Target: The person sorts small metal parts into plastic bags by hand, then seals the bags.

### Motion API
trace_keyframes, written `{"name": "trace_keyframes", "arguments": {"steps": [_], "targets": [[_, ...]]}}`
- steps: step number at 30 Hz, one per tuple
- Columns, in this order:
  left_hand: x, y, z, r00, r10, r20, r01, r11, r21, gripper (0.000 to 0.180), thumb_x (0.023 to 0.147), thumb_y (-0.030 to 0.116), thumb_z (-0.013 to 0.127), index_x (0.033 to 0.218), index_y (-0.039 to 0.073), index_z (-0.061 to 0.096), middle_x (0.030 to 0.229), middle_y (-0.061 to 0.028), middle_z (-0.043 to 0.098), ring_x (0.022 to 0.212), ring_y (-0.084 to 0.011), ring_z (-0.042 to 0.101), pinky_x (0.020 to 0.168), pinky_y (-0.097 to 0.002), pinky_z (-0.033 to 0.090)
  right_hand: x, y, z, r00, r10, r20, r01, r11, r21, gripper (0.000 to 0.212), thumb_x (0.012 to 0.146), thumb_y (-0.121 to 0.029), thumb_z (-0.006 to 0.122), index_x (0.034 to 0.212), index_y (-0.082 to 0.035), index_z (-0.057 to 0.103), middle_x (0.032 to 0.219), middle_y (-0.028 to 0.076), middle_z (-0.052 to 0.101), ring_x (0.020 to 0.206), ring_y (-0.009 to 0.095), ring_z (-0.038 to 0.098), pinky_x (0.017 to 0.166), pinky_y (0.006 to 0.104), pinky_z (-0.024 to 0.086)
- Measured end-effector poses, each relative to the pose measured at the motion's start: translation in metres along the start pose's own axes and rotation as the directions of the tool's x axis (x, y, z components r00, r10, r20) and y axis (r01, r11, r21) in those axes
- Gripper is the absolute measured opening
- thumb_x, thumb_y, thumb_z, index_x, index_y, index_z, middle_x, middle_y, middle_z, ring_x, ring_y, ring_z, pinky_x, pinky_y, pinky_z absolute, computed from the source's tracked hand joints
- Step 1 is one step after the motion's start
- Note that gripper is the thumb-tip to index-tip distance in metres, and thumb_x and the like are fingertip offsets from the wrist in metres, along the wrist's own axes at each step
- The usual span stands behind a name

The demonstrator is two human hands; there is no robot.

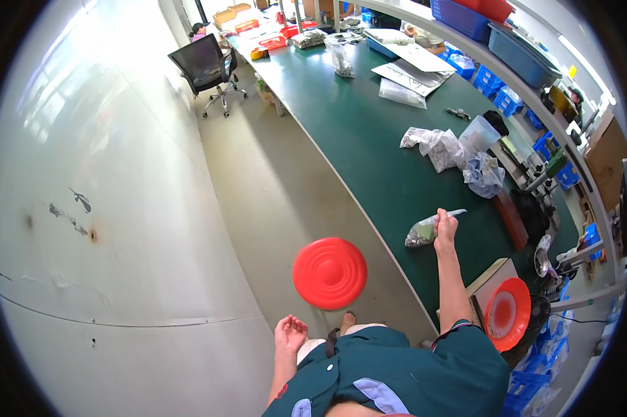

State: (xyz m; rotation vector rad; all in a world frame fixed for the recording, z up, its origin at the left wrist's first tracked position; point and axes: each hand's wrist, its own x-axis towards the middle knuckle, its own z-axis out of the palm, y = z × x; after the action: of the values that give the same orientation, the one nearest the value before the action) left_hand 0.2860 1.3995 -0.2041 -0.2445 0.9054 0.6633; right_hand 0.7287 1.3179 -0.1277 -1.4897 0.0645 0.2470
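My right hand [446, 227] reaches over the green table and is closed on the gathered top of a clear plastic bag [419, 235]. Small dark parts and a green slip show inside the bag, which is on or just above the tabletop. My left hand [290, 333] hangs at my side, away from the table, its fingers loosely curled and apart with nothing in them. Just ahead of it stands a round red stool [329, 273]. Farther along the table, beyond my right hand, lie crumpled bags of parts [444, 149] beside a translucent plastic tub [479, 134].
The green table [355, 139] runs along my right, with papers [414, 73] and a standing bag [340, 58] farther off. A red dish [507, 314] sits near my right elbow. A white wall [119, 208] closes off the left; an office chair [206, 66] stands ahead.
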Motion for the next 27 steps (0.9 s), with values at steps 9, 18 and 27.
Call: {"name": "trace_keyframes", "arguments": {"steps": [9, 18, 27], "targets": [[0.042, 0.047, 0.081, 0.994, -0.090, 0.067, 0.081, 0.989, 0.125, 0.005, 0.074, 0.011, 0.049, 0.075, 0.007, 0.052, 0.066, -0.0034, 0.055, 0.062, -0.0157, 0.053, 0.065, -0.0321, 0.045, 0.035, 0.003, 0.068, 0.997, -0.071, 0.044, 0.070, 0.997, 0.020, 0.028, 0.074, -0.015, 0.052, 0.049, -0.010, 0.040, 0.046, -0.003, 0.039, 0.039, 0.006, 0.034, 0.037, 0.0234, 0.023], [0.159, 0.160, 0.151, 0.953, -0.294, 0.071, 0.266, 0.927, 0.263, 0.006, 0.072, 0.012, 0.052, 0.072, 0.007, 0.053, 0.066, -0.0043, 0.056, 0.062, -0.0162, 0.053, 0.062, -0.0324, 0.044, 0.046, 0.047, 0.122, 0.952, -0.123, -0.280, 0.104, 0.991, -0.083, 0.028, 0.071, -0.016, 0.051, 0.047, -0.008, 0.041, 0.046, -0.001, 0.041, 0.039, 0.008, 0.037, 0.038, 0.0251, 0.027], [0.215, 0.280, 0.208, 0.998, -0.057, -0.008, 0.057, 0.986, 0.155, 0.004, 0.071, 0.012, 0.051, 0.069, 0.009, 0.054, 0.064, -0.0013, 0.055, 0.060, -0.0140, 0.052, 0.062, -0.0308, 0.043, 0.076, 0.072, 0.156, 0.862, -0.241, -0.445, -0.170, 0.691, -0.702, 0.033, 0.064, -0.026, 0.051, 0.063, 0.007, 0.056, 0.066, 0.018, 0.059, 0.064, 0.031, 0.057, 0.060, 0.0385, 0.043]]}}
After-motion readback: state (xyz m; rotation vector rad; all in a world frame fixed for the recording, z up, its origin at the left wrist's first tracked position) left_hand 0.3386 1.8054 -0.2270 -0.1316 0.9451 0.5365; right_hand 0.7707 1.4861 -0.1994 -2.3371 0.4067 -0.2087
